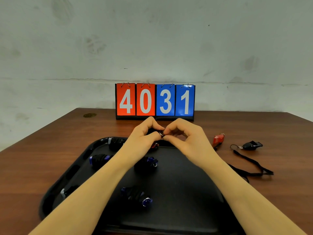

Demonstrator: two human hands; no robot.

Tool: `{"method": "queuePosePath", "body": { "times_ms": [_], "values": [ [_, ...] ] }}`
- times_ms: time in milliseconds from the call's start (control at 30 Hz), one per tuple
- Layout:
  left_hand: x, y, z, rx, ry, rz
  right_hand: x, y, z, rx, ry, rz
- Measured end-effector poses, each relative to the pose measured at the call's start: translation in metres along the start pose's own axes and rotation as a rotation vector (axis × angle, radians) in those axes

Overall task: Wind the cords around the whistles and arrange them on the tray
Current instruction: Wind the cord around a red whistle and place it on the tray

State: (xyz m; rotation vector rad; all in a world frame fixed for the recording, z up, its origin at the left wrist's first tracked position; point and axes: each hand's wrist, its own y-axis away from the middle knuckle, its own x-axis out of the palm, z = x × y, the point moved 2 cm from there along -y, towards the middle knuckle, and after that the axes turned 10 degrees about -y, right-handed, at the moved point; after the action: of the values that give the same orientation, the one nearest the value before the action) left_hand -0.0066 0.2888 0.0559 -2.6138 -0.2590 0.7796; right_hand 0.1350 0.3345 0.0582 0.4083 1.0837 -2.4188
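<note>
Even, soft light; perhaps edge-warped.

I am counting five wound whistles lying on one black tray (50, 197): one at the far left (116, 143), two blue ones (100, 159) (147, 162) mid-tray, one blue (137, 196) nearer, one grey-tipped (67, 191) at the left rim. Two unwound whistles are lying on the table (50, 133), one red (218, 139), one black (252, 145). One scoreboard (155, 100) is showing four digit cards. Two hands, left (144, 134) and right (184, 134), are sharing one more whistle (161, 133).

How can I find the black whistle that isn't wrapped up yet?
Start at the flip scoreboard at the back of the wooden table, then look right of the black tray. Two whistles lie there on bare wood. The black whistle is farther right than the red whistle, its black cord trailing loose toward you.
</note>
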Motion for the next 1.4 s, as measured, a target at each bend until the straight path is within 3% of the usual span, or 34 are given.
{"method": "queuePosePath", "body": {
  "times_ms": [667,1000,1233,1400],
  "values": [
    [0.0022,-0.0004,0.0028,0.001,-0.079,-0.041,-0.0022,-0.0009,-0.0021,0.162,-0.087,-0.031],
    [0.0037,0.003,0.0031,0.021,-0.127,0.117,-0.0011,0.0029,-0.002,0.225,-0.062,0.101],
    [0.0048,0.0041,-0.0008,0.05,-0.116,0.138,-0.0013,0.0026,0.0009,0.218,-0.098,0.05],
    [0.0056,0.0063,-0.0026,0.175,-0.301,0.001,-0.0025,0.0021,-0.0004,0.248,-0.205,-0.01]
  ]
}}
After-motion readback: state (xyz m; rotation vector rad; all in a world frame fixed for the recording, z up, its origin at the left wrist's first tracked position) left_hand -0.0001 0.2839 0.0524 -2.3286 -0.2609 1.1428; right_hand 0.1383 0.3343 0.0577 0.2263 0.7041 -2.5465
